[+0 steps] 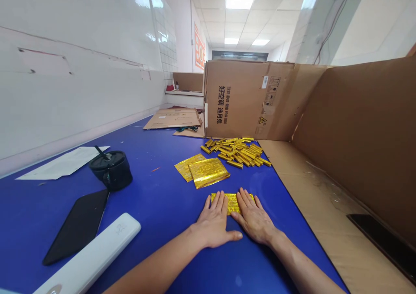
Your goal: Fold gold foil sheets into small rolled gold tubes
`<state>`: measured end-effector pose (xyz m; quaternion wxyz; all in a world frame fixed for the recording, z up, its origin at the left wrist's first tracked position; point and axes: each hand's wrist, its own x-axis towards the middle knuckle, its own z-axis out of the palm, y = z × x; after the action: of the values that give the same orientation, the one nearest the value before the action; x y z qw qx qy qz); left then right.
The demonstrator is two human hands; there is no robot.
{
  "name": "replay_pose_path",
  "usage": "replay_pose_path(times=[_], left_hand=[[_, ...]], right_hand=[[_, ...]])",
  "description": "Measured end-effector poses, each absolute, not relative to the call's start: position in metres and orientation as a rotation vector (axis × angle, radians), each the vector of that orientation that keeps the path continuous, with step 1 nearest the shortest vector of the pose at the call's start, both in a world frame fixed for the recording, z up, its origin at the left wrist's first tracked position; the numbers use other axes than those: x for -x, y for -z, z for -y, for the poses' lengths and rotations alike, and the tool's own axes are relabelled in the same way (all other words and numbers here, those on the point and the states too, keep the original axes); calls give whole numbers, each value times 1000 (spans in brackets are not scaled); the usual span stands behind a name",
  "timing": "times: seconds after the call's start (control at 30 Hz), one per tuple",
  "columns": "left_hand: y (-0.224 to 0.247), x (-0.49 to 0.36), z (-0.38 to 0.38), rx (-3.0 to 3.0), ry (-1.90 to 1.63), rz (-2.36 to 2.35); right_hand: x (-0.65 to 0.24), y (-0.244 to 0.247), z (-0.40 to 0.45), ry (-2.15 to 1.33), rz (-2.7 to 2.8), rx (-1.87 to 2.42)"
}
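Left forearm (pixel 152 272) and right forearm (pixel 305 266) reach in from the bottom edge, bare, resting low over a blue table (pixel 162 229). Left hand (pixel 212 222) and right hand (pixel 253 216) lie palm-down side by side, fingers (pixel 222 203) spread apart and flat, not clamped on anything, tips pressing on a flat gold foil packet (pixel 232 202). Packet sits on the table just ahead of the palms, partly covered by both hands. Contents can't be told. Looks light, thin and soft, likely to crease, and the shiny foil may slip; best taken by the exposed far edge or pinched at both ends. Just ahead lie two more folded foil packets (pixel 209 172), and beyond them a loose heap of gold foil sticks (pixel 238 151) against a cardboard box (pixel 250 101). Left of the hands: black tumbler with straw (pixel 112 170), black tablet (pixel 76 227), white plastic bar (pixel 92 255). Flattened cardboard (pixel 325 198) lies on the right.
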<state>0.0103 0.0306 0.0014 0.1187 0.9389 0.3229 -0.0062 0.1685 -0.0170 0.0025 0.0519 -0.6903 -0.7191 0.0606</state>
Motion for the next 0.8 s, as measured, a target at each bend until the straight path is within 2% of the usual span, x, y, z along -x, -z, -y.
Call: replay_pose_path(times=[0.23,0.43,0.8], left_hand=[[-17,-13,-35,-2732,77,-1074],[-20,-27,-23,-2747,-24,-654],[-6,-3,-39,-2773,-8,-804]], right_hand=[[-167,-3,16,-179,2185,2118],[-168,-3,15,-194,2221,2134],[-173,-2,19,-192,2195,2135]])
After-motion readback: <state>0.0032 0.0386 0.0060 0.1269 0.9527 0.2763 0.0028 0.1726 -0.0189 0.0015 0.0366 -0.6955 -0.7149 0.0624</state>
